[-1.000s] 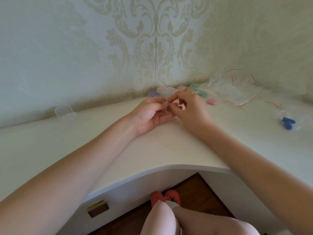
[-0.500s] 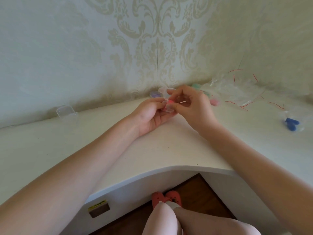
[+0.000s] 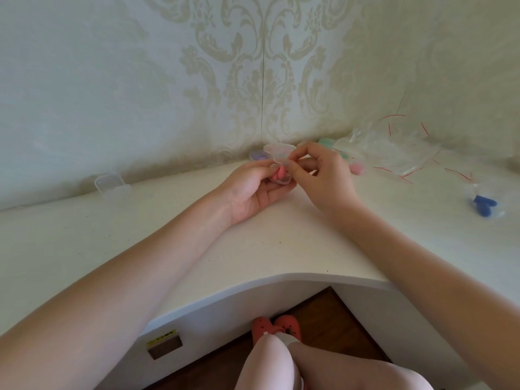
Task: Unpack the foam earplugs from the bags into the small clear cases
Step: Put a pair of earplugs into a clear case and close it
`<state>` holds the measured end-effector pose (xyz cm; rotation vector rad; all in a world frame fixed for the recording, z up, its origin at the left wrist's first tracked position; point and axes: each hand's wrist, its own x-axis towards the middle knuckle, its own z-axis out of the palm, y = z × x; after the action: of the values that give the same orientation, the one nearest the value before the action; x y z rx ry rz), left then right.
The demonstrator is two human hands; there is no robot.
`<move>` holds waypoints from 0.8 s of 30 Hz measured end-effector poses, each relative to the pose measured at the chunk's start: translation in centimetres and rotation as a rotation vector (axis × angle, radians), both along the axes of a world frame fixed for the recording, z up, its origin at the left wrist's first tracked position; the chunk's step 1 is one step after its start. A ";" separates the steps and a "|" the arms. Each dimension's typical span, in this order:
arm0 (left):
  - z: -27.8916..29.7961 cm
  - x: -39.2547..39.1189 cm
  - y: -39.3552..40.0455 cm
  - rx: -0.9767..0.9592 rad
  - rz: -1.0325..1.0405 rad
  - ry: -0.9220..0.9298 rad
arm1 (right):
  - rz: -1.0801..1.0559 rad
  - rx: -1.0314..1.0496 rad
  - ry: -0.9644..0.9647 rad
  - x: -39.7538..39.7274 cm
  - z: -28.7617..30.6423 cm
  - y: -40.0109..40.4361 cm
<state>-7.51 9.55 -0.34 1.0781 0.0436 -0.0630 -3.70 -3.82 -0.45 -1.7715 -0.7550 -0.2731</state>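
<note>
Pink earplugs (image 3: 278, 175) lengthwise in the small case (image 3: 280, 178) pinched by left hand (image 3: 253, 190), lid up beside right hand (image 3: 318, 175) fingers, also pinching.

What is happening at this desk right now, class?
A person sits at a white corner desk, packing foam earplugs. The left hand holds a small clear case with pink earplugs inside; its lid stands open. The right hand pinches at the case's edge. Filled cases sit in the corner behind, emptied bags lie to the right, blue earplugs remain bagged, and an empty case waits at left.
</note>
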 end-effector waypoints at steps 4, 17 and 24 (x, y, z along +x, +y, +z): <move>0.2 -0.1 0.0 -0.010 -0.010 -0.007 | -0.067 -0.070 -0.127 0.1 -0.1 0.0; 0.4 -0.2 -0.2 -0.074 -0.024 0.025 | -0.209 -0.093 -0.265 1.0 -0.4 0.0; 0.8 -0.6 0.3 -0.240 -0.038 0.072 | -0.052 -0.136 -0.198 0.8 -0.6 0.3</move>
<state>-8.14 9.84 0.51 0.8370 0.0785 -0.1380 -2.89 -3.55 -1.09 -1.9134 -0.8870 -0.4458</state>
